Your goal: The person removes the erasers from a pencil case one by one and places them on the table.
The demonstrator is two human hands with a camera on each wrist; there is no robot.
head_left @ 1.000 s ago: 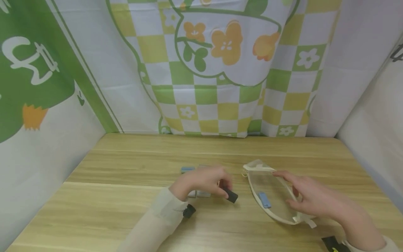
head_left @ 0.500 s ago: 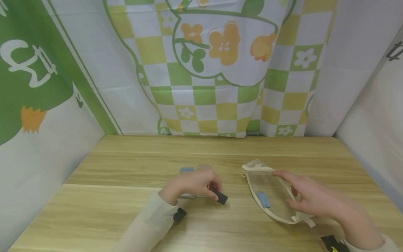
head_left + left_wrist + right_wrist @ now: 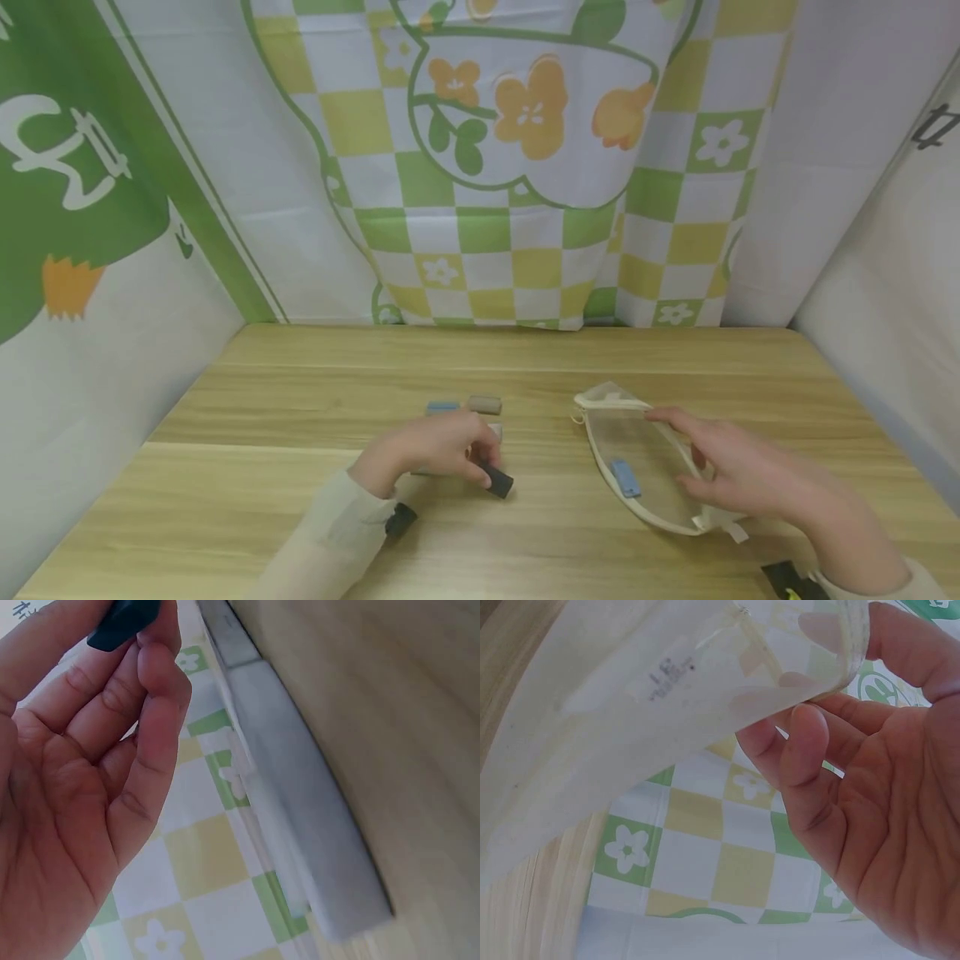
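Note:
My left hand (image 3: pixel 431 443) holds a small dark block (image 3: pixel 498 482) between thumb and fingers, above the table left of the pouch. In the left wrist view the same dark block (image 3: pixel 124 622) shows at the top, partly cut off. My right hand (image 3: pixel 757 462) grips the rim of a see-through zip pouch (image 3: pixel 663 450), whose mouth gapes. A blue block (image 3: pixel 625 478) lies in the pouch. From the right wrist, some fingers show through the translucent pouch wall (image 3: pixel 622 712). A pale grey block (image 3: pixel 307 802) lies near my left hand.
Behind my left hand are another blue block (image 3: pixel 443 407), a taupe block (image 3: pixel 484 405) and a whitish block (image 3: pixel 496 431), partly hidden. The wooden table (image 3: pixel 300 517) ends at a patterned curtain (image 3: pixel 487 225). White cloth hangs on both sides.
My left hand has moved left with the dark block, away from the pouch, uncovering the taupe block. My right hand and the pouch stay in place; the head view shifts slightly.

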